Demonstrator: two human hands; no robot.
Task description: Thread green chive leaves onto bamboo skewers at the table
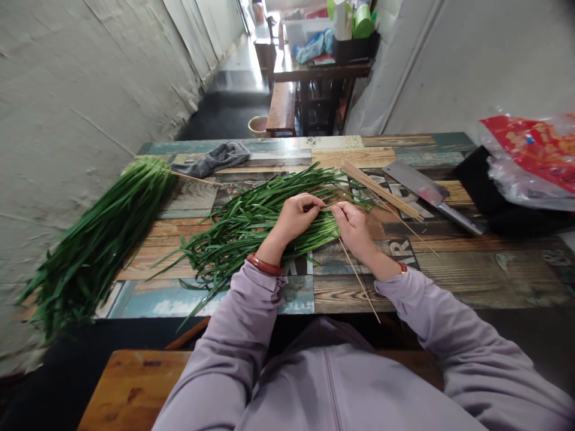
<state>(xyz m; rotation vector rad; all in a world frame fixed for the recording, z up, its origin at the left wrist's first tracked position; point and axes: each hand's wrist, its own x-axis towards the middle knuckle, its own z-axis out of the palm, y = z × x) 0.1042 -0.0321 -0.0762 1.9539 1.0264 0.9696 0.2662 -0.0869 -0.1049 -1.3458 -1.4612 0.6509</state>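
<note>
A loose spread of garlic chives point(242, 221) lies on the table under my hands, with pale stem ends toward the right. My left hand point(299, 218) is closed in a pinch above them, on a chive stem as far as I can see. Just to its right, my right hand point(353, 226) pinches at the same stem, its fingertips almost meeting the left ones. A thin bamboo skewer point(359, 279) runs from the chive stems below my right hand toward the table's front edge. Whether it passes through the chives is hidden.
A large chive bundle point(103, 245) lies at the left by the wall. Bamboo skewers point(381, 190) and a cleaver point(431, 194) lie to the right, near a red plastic bag point(534, 149). A grey cloth point(215, 158) rests at the back. Beyond stands a bench point(283, 108).
</note>
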